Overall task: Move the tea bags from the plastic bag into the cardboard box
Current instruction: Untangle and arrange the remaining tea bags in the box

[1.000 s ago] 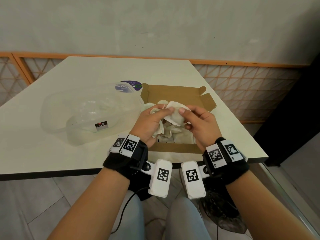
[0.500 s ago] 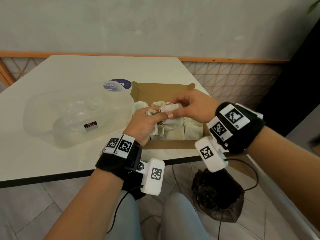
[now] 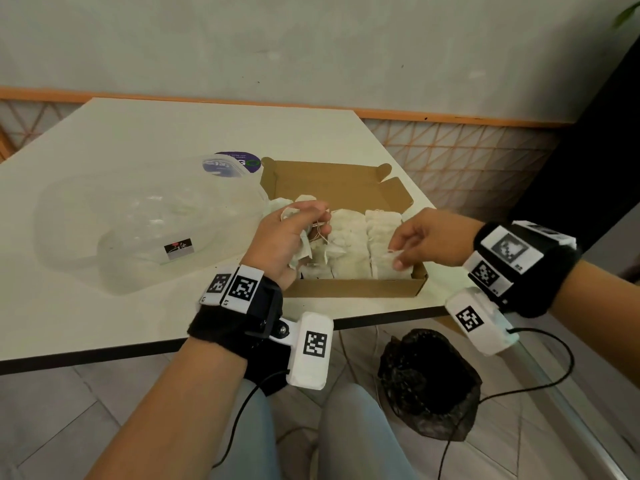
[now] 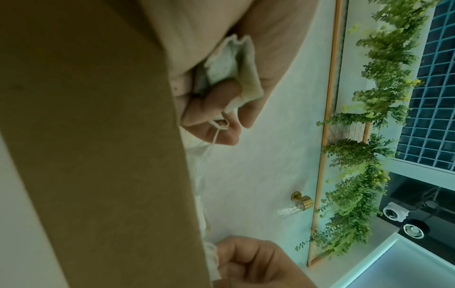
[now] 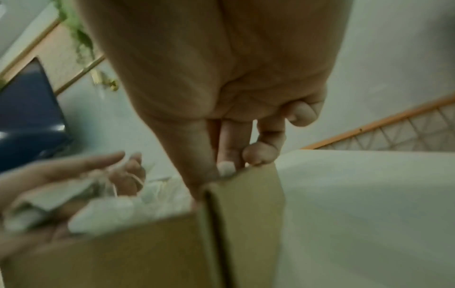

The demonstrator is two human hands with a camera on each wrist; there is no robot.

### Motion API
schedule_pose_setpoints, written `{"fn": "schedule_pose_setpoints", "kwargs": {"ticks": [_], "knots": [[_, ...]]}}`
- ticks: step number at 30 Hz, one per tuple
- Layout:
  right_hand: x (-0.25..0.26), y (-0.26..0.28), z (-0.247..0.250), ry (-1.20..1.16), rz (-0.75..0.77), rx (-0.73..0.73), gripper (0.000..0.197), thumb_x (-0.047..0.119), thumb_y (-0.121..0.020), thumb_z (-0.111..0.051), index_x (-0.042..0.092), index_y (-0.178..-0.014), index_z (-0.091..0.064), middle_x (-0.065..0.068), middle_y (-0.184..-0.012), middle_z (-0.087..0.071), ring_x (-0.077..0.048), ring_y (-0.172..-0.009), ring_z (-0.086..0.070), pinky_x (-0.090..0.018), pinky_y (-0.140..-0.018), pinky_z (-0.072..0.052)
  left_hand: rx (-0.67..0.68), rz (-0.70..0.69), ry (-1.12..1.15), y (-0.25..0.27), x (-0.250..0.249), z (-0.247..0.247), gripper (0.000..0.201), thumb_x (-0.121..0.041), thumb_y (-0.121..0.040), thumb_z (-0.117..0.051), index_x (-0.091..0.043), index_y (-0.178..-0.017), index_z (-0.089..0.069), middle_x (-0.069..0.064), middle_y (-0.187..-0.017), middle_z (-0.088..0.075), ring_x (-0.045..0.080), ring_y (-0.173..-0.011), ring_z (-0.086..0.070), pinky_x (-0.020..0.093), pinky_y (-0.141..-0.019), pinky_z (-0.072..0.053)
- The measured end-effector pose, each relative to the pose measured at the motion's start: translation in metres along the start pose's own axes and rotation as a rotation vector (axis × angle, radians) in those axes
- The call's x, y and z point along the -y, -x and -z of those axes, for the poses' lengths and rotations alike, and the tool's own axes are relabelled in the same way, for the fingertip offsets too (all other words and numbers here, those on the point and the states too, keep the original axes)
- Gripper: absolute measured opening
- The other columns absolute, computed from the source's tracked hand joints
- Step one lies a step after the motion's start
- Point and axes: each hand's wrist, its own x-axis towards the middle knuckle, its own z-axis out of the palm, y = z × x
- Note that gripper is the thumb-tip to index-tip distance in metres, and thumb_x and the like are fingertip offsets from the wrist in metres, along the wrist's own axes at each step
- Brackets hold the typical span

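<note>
Tea bags going into the box, hands now parted.

On the pale tabletop (image 3: 121,140) the crumpled clear plastic bag (image 3: 138,220) lies beside the open brown cardboard box (image 3: 346,291). A second ago both hands met over it; now my left hand (image 3: 284,237) alone clutches a bunch of white tea bags (image 4: 231,66) (strings dangling) while my right hand (image 3: 429,237) pinches one near the box's right wall. The packed rows (image 3: 349,237) run long axis front-to-back.
</note>
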Motion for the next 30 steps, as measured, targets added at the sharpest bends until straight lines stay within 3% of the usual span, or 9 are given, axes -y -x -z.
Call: {"fn": "schedule_pose_setpoints", "kwargs": {"ticks": [3, 6, 9, 12, 17, 21, 24, 28, 30], "knots": [[-0.002, -0.002, -0.006, 0.151, 0.002, -0.041, 0.021, 0.025, -0.073, -0.076, 0.027, -0.091, -0.065, 0.013, -0.076, -0.06, 0.002, -0.066, -0.049, -0.018, -0.063, -0.035, 0.013, 0.027, 0.019, 0.0, -0.001, 0.0, 0.012, -0.017, -0.095, -0.053, -0.013, -0.091, -0.064, -0.002, -0.075, -0.063, 0.007, -0.062, -0.06, 0.016, -0.045, -0.041], [0.0, -0.002, -0.004, 0.244, 0.045, -0.177, 0.031, 0.031, -0.073, -0.075, 0.03, -0.099, -0.059, 0.012, -0.083, -0.054, 0.0, -0.069, -0.044, -0.028, -0.076, -0.041, 0.001, 0.042, 0.056, 0.0, -0.004, 0.003, 0.015, -0.016, -0.096, -0.049, -0.019, -0.097, -0.064, -0.002, -0.082, -0.067, 0.008, -0.066, -0.065, 0.015, -0.046, -0.04], [0.017, -0.002, 0.006, -0.084, 0.135, -0.343, 0.029, 0.028, -0.077, -0.072, 0.022, -0.102, -0.059, 0.008, -0.082, -0.051, -0.004, -0.068, -0.045, -0.02, -0.067, -0.04, 0.052, 0.014, 0.068, 0.0, -0.004, 0.005, 0.037, -0.002, -0.096, -0.042, -0.027, -0.115, -0.061, 0.002, -0.088, -0.071, 0.011, -0.068, -0.067, 0.022, -0.053, -0.047], [0.04, -0.008, 0.011, -0.418, 0.128, -0.284, 0.027, 0.03, -0.079, -0.07, 0.02, -0.102, -0.061, 0.006, -0.08, -0.055, -0.008, -0.071, -0.053, -0.018, -0.062, -0.04, 0.122, -0.025, 0.044, 0.002, -0.002, 0.004, 0.059, 0.005, -0.093, -0.044, -0.037, -0.135, -0.043, 0.008, -0.09, -0.073, 0.014, -0.063, -0.064, 0.023, -0.049, -0.052], [0.064, -0.029, 0.001, -0.328, 0.142, -0.161, 0.032, 0.04, -0.079, -0.069, 0.016, -0.1, -0.065, 0.007, -0.077, -0.06, -0.004, -0.071, -0.055, -0.016, -0.066, -0.038, 0.141, 0.006, -0.006, 0.002, 0.0, 0.004, 0.068, 0.005, -0.091, -0.048, -0.032, -0.145, -0.027, 0.018, -0.1, -0.069, 0.016, -0.054, -0.06, 0.026, -0.043, -0.048], [0.067, -0.034, -0.002, -0.384, 0.156, -0.21, 0.024, 0.031, -0.079, -0.071, 0.008, -0.084, -0.07, 0.002, -0.068, -0.06, -0.007, -0.066, -0.052, -0.017, -0.063, -0.04, 0.164, 0.009, -0.046, 0.001, 0.001, 0.003, 0.05, -0.013, -0.089, -0.06, -0.016, -0.136, -0.044, 0.016, -0.097, -0.071, 0.019, -0.066, -0.065, 0.027, -0.052, -0.054], [0.066, -0.032, 0.007, -0.466, 0.119, -0.218, 0.02, 0.035, -0.078, -0.071, 0.016, -0.071, -0.069, -0.001, -0.072, -0.066, -0.007, -0.064, -0.055, -0.016, -0.054, -0.04, 0.134, -0.037, -0.077, 0.002, 0.004, 0.002, 0.052, -0.014, -0.078, -0.07, -0.004, -0.126, -0.054, 0.019, -0.104, -0.067, 0.027, -0.085, -0.065, 0.035, -0.069, -0.058], [0.059, -0.027, 0.007, -0.688, 0.069, -0.194, 0.016, 0.026, -0.081, -0.069, 0.017, -0.069, -0.066, -0.008, -0.073, -0.066, -0.011, -0.059, -0.052, -0.021, -0.053, -0.037, 0.077, -0.051, -0.034, 0.002, 0.003, 0.002, 0.008, -0.003, -0.086, -0.062, -0.007, -0.094, -0.061, 0.007, -0.077, -0.065, 0.015, -0.065, -0.061, 0.025, -0.05, -0.053], [0.053, -0.022, 0.002, -0.726, 0.051, -0.171, 0.014, 0.024, -0.083, -0.068, 0.014, -0.073, -0.065, -0.005, -0.07, -0.067, -0.009, -0.057, -0.052, -0.021, -0.054, -0.036, 0.047, -0.056, 0.016, 0.0, 0.002, 0.003, 0.009, -0.004, -0.088, -0.061, -0.013, -0.086, -0.061, 0.003, -0.071, -0.063, 0.011, -0.06, -0.059, 0.023, -0.049, -0.052]]}}
